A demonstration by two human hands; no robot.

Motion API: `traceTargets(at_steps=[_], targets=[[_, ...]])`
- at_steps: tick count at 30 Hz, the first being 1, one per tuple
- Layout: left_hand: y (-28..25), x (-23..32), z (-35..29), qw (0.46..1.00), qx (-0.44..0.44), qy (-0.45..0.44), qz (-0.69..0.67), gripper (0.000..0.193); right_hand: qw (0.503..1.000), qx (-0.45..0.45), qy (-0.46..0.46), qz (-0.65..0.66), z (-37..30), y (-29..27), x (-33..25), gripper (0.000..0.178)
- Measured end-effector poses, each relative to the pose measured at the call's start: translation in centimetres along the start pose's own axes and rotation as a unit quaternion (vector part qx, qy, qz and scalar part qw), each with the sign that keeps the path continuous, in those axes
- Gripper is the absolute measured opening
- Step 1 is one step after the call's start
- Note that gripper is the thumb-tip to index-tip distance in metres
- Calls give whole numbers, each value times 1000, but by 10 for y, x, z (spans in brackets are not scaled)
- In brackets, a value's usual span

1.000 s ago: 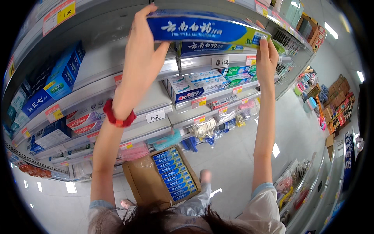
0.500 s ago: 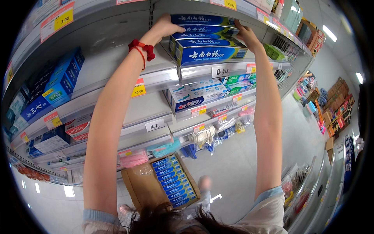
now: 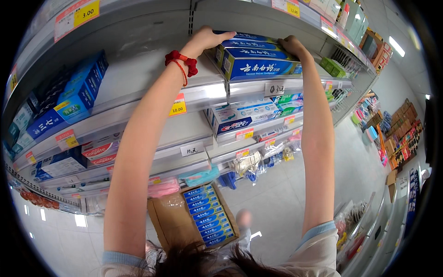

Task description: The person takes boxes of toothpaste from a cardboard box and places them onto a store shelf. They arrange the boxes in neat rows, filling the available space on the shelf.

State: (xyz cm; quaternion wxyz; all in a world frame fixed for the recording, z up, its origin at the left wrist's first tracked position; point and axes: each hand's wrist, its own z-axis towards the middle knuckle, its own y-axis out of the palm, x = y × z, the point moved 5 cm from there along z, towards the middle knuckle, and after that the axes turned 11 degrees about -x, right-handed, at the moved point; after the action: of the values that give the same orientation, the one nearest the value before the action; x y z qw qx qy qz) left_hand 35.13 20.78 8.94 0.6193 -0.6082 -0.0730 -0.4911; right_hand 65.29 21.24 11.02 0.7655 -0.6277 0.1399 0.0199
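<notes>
Blue toothpaste boxes lie in a row, one behind another, on a grey shelf. At the left end of the rearmost toothpaste box is my left hand, closed on it, its thumb stretched over the top edge and its other fingers partly hidden. My right hand curls round the right end of the same row, fingertips at the back boxes. A red scrunchie circles my left wrist. Down on the floor, an opened carton holds several more blue toothpaste boxes.
Further left on this shelf stand other blue boxes; a green pack sits to the right. The shelf above overhangs my hands. Lower down are white toothpaste boxes and hanging bagged goods. Another person's blurred head shows beside the carton.
The toothpaste boxes between my hands have gone down and back, from above the row to behind its front boxes. My left thumb now reaches over the top edge.
</notes>
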Motion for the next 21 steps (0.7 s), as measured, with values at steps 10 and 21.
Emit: traceTargets(at_steps=[10, 21], targets=[[2, -11, 7, 994, 27, -97, 30, 41, 999, 40, 4, -16, -5, -2, -3, 40], [3, -9, -2, 993, -3, -71, -90, 36, 995, 77, 9, -65, -7, -5, -7, 43]])
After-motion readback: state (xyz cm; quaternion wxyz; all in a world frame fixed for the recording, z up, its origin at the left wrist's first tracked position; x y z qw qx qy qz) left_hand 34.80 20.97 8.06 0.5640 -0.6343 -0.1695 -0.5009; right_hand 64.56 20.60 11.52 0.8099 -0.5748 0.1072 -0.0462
